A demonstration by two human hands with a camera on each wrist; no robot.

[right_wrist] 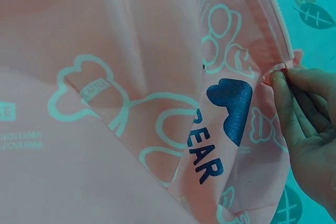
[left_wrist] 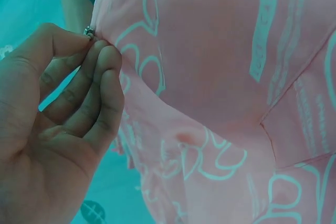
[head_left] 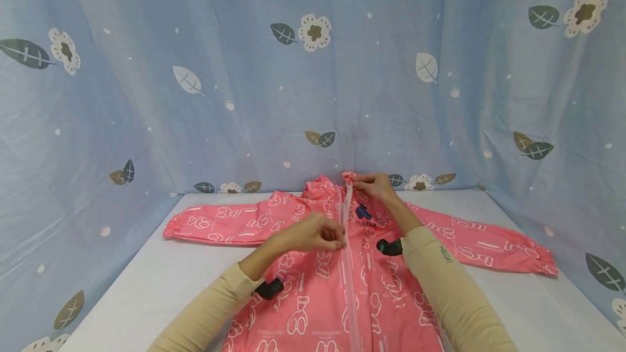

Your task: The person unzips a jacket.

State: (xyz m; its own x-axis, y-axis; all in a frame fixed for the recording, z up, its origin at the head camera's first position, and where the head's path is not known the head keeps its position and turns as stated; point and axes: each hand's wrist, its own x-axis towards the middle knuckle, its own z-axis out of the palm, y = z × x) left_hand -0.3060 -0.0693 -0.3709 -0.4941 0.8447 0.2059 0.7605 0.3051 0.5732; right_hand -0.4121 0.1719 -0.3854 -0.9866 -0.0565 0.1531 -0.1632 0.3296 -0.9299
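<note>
A pink jacket [head_left: 313, 287] with white bear outlines lies front up on the white table, sleeves spread to both sides. My left hand [head_left: 318, 232] pinches the small metal zipper pull [left_wrist: 89, 32] between thumb and fingertips, partway up the front. Above it the zipper stands parted; below, its pale band runs down the front. My right hand [head_left: 376, 186] pinches the jacket's collar edge [right_wrist: 275, 72] at the top of the zipper, on the right half. A dark blue bear print [right_wrist: 231, 108] with lettering sits just below that hand.
The white table [head_left: 132, 276] reaches back to a blue curtain [head_left: 244, 69] printed with leaves and flowers, which also hangs at both sides. The left sleeve [head_left: 215, 225] and right sleeve [head_left: 489, 246] lie flat across the table.
</note>
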